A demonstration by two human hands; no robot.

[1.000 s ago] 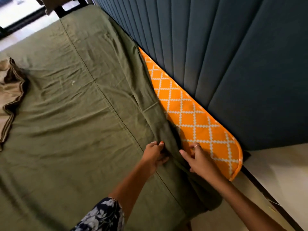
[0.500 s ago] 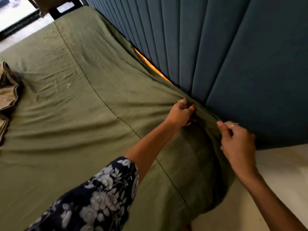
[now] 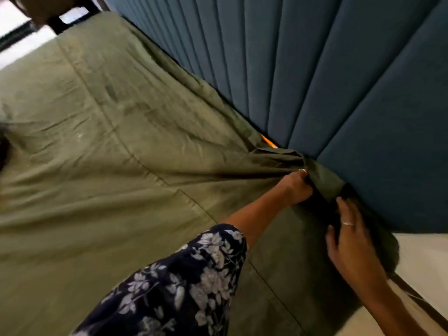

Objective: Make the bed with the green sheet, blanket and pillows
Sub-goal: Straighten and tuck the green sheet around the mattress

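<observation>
The green sheet [image 3: 101,180] covers the mattress, wrinkled and pulled taut toward the near corner by the headboard. My left hand [image 3: 294,189] grips a bunched fold of the sheet at that corner. My right hand [image 3: 349,241] lies with fingers spread flat against the sheet hanging over the mattress corner. Only a small sliver of the orange patterned mattress [image 3: 268,141] shows between the sheet and the headboard. No pillows are in view.
A dark blue padded headboard [image 3: 339,81] runs along the right side of the bed. A pale floor [image 3: 426,267] and a dark bed-frame edge [image 3: 417,299] lie at the lower right. A dark chair frame [image 3: 55,18] stands at the far end.
The sheet has been drawn over the orange mattress up to the headboard. Both hands moved from the mattress edge to the corner, the left gripping the fold, the right flattening on the sheet.
</observation>
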